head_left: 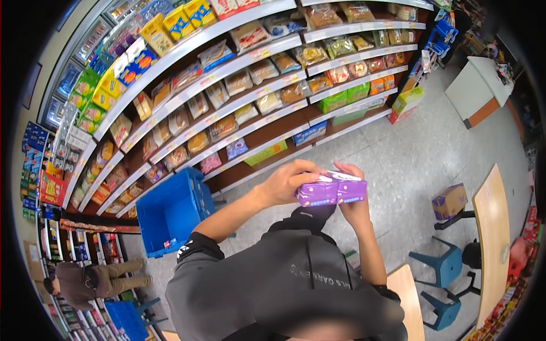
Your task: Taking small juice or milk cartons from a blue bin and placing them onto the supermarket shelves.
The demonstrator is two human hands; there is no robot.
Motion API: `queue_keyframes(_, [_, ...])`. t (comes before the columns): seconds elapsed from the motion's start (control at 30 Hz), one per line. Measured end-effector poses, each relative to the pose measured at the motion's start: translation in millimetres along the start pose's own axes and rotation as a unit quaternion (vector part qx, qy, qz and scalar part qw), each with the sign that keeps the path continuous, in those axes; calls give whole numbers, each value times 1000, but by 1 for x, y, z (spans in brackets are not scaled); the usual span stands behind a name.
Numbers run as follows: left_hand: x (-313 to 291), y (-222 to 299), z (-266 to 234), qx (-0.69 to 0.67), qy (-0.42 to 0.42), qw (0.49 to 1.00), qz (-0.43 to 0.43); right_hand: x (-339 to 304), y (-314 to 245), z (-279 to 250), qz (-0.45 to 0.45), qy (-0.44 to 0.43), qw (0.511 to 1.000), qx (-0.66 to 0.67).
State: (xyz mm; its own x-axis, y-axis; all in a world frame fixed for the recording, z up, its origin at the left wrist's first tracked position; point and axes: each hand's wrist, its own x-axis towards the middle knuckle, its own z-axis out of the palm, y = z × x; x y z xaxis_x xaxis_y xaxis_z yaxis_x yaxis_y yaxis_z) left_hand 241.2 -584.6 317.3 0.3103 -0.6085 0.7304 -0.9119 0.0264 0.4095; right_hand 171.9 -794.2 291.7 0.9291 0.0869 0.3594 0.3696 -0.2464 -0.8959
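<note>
In front of my chest, two shiny purple packs (318,194) with white on top are pressed side by side. What they contain cannot be made out. My left hand (287,181) grips the left pack from its side and top, its fingers bent over the white part. Around the right pack's far and right side wraps my right hand (355,209), thumb and fingertips partly hidden behind it. Both packs are held above the floor, away from the shelves.
Long curved shelves (256,55) of bagged bread and snacks run ahead and left. A blue crate (170,213) stands by my left forearm. Blue stools (441,261), a wooden counter (492,244) and a carton (449,202) are right. Another person (79,284) stands lower left.
</note>
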Motion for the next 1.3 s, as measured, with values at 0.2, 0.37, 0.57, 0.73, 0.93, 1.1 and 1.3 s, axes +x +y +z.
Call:
queue_keyframes(0.2, [44,-70,63,-59,1,998,18,24,38,-58,72,96,992,-47])
queue_keyframes(0.37, [117,-136,101,-49,46,993,93,80,63,-129,38,185,968,-167])
queue_keyframes(0.57, [201,-192,110,-51,22,993,104,146,93,-189,40,190,962,-191])
queue_keyframes(0.73, [263,-218,98,2,-137,986,93,170,135,-226,48,209,965,-152])
queue_keyframes(0.93, [311,-242,103,248,-51,959,124,229,152,-263,49,241,966,-76])
queue_keyframes(1.1, [371,-268,103,277,-14,955,102,306,165,-307,-63,293,950,-92])
queue_keyframes(1.3, [450,-326,125,363,134,900,200,420,193,-387,-201,315,919,-121])
